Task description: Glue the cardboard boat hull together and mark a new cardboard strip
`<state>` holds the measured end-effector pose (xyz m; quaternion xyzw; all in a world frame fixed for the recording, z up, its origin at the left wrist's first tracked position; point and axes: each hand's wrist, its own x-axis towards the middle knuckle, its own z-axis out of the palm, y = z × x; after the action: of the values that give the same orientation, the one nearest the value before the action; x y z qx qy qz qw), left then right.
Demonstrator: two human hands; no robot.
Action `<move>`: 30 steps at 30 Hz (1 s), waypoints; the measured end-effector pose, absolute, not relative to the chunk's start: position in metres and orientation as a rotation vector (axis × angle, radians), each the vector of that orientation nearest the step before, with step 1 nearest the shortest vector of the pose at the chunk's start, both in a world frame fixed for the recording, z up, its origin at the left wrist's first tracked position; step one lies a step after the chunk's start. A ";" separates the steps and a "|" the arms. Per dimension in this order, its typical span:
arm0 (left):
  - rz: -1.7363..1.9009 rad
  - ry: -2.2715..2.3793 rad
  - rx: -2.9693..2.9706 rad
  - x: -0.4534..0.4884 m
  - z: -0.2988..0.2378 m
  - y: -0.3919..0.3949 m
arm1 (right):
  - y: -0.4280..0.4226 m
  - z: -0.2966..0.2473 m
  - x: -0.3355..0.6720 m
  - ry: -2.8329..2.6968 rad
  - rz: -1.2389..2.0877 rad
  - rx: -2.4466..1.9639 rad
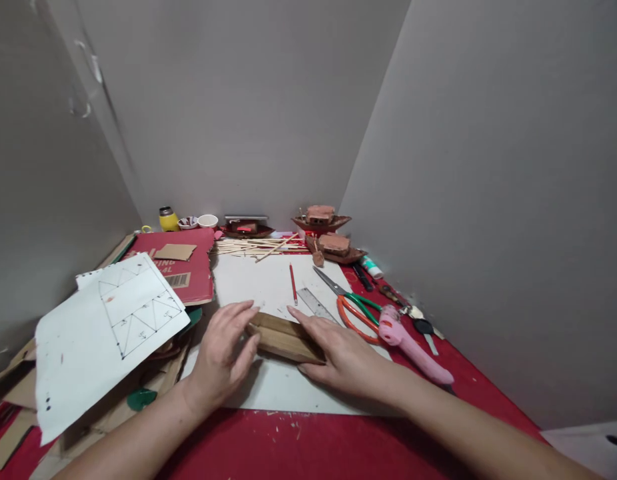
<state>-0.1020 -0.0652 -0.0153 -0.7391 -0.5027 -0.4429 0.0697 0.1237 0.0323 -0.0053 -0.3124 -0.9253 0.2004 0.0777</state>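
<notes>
Between my hands is a long brown trough-shaped piece (283, 339), with raised sides like a small boat hull. It looks like cardboard or thin wood. My left hand (223, 347) grips its left end, thumb in front and fingers behind. Around the right end, the thumb and fingers of my right hand (341, 350) are closed, hiding that tip. Under the piece lies a white sheet (253, 283). Just beyond it are a red pencil (293, 285) and a metal ruler (316, 304). Scissors (356, 303) with green and orange handles lie to the right.
A pink glue gun (413, 347) lies right of the scissors. Thin sticks (258, 247) and model boats (336, 248) stand at the back. On the left, a paper with a drawn pattern (103, 340) overlaps a red box panel (198, 267) and cardboard scraps. Grey walls enclose the table.
</notes>
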 end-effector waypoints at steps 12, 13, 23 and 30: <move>-2.540 -2.172 -2.027 -0.108 -0.024 -0.058 | 0.022 -0.008 0.112 -2.492 0.858 -1.122; -2.722 -2.152 -2.085 -0.109 -0.024 -0.057 | 0.020 -0.007 0.111 -2.491 0.840 -1.120; -2.989 -1.744 -2.657 -0.113 -0.015 -0.063 | 0.004 0.000 0.100 -2.605 0.659 -0.991; -2.664 -1.884 -2.730 -0.113 -0.009 -0.072 | -0.012 0.006 0.103 -2.596 0.579 -1.049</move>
<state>-0.1133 -0.0722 -0.0085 -0.5449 -0.3760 -0.5319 -0.5281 0.1027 -0.0123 0.0065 -0.3632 -0.8989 0.2005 0.1409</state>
